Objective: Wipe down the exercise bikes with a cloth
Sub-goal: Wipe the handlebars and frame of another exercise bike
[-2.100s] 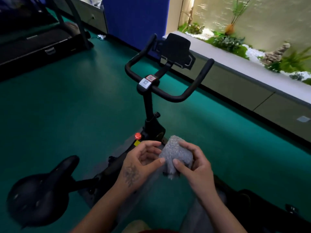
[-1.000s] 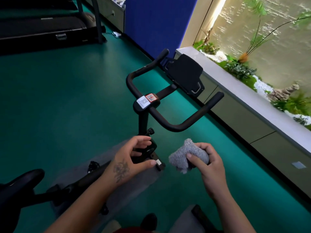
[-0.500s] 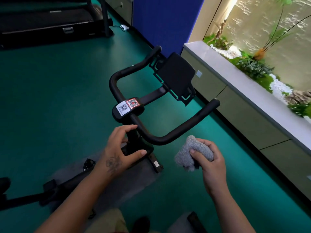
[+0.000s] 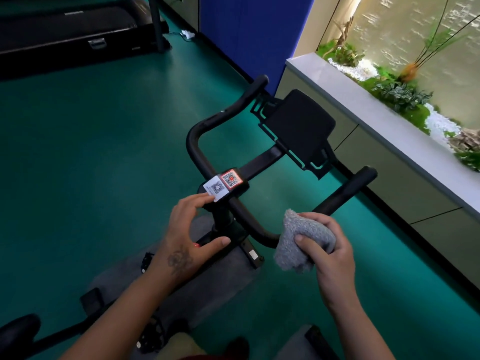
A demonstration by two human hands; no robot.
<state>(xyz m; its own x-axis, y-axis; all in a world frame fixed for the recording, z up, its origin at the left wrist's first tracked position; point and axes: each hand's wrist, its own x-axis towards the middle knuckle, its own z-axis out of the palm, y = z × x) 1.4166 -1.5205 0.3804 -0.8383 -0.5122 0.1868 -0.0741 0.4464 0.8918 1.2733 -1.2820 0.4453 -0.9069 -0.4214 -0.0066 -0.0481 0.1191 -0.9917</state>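
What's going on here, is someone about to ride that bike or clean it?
Cleaning it. The person's right hand grips a bunched grey cloth and presses it on the near curve of the black handlebar of an exercise bike. The left hand is open, its fingertips at the white code sticker on the handlebar's centre clamp. A treadmill stands behind on the green floor.
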